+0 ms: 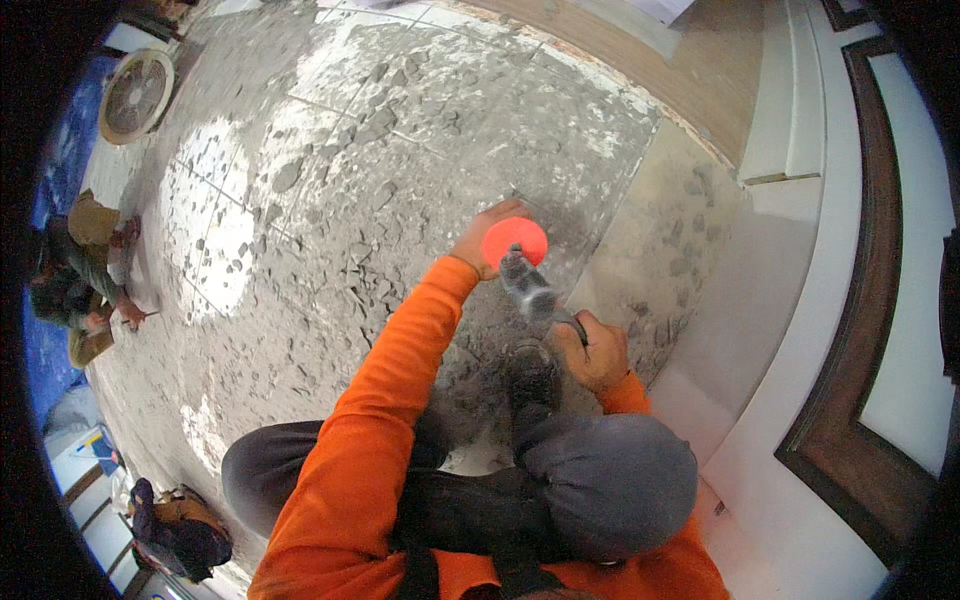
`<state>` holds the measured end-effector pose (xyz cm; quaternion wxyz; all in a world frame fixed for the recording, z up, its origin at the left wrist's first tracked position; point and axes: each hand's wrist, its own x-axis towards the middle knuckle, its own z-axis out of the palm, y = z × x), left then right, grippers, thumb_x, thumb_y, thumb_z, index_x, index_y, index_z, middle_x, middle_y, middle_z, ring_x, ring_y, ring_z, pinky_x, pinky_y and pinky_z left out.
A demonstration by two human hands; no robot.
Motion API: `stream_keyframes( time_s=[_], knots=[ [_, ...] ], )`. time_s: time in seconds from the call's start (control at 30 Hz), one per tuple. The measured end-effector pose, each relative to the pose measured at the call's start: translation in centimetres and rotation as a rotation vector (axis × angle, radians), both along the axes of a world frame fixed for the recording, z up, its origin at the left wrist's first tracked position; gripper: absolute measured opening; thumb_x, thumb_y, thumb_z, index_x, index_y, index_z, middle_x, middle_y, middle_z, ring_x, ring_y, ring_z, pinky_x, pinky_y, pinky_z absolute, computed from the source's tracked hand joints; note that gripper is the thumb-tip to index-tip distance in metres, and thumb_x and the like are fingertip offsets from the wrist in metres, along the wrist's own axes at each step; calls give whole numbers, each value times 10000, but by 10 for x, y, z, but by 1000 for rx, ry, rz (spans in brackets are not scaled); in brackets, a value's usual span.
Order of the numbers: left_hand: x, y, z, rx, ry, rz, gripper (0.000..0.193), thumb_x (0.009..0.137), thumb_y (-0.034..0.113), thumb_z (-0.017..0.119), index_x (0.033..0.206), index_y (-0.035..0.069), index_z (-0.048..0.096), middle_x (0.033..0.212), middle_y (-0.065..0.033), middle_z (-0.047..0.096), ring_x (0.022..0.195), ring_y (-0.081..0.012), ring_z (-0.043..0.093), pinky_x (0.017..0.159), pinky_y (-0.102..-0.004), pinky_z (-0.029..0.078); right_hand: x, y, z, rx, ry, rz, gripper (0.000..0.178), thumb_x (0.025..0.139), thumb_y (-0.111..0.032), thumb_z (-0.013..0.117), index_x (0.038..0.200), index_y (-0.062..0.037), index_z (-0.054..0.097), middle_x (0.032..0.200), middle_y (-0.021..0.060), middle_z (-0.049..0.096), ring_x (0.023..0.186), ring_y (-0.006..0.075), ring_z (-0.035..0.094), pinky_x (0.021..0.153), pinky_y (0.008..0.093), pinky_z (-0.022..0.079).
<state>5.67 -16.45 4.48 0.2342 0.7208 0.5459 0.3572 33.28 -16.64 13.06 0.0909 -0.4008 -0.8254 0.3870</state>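
Note:
I crouch over a floor covered in grey, broken mortar. My left hand is wrapped round a chisel with a bright red-orange round hand guard; the guard and my hand hide most of its shaft and blade. My right hand grips the dark handle of a hammer. The worn metal hammer head lies over the near edge of the guard, at the chisel's struck end. Whether the two metals touch, I cannot tell.
Loose chips and rubble lie over the tiled floor. White panelled wall runs along the right. At the far left stands a round fan; below it another person crouches. A dark bag sits lower left.

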Motion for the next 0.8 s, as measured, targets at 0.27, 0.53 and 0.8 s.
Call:
stream_keyframes(
  time_s=[0.27, 0.53, 0.8],
  knots=[
    [78, 16, -4, 35, 97, 113, 226, 815, 223, 656, 1006, 105, 623, 1020, -92, 577, 1042, -341, 533, 948, -426, 468, 55, -9, -17, -202, 283, -429, 463, 1032, -405, 512, 787, -26, 615, 563, 50, 535, 514, 144, 506, 477, 356, 385],
    [89, 21, -3, -94, 40, 221, 239, 817, 150, 662, 1031, 67, 599, 1039, -160, 551, 1062, -374, 521, 940, -433, 476, 51, -12, 4, -625, 564, -727, 527, 1059, -496, 446, 725, -96, 523, 565, -1, 482, 480, 98, 429, 450, 268, 315],
    [104, 30, -4, -2, 77, 347, 266, 819, 163, 669, 1047, 46, 596, 1039, -162, 535, 1040, -373, 492, 939, -462, 462, 48, -6, 12, -468, 536, -654, 533, 1066, -485, 433, 737, -77, 526, 569, -4, 482, 485, 96, 434, 455, 260, 316]
  ],
)
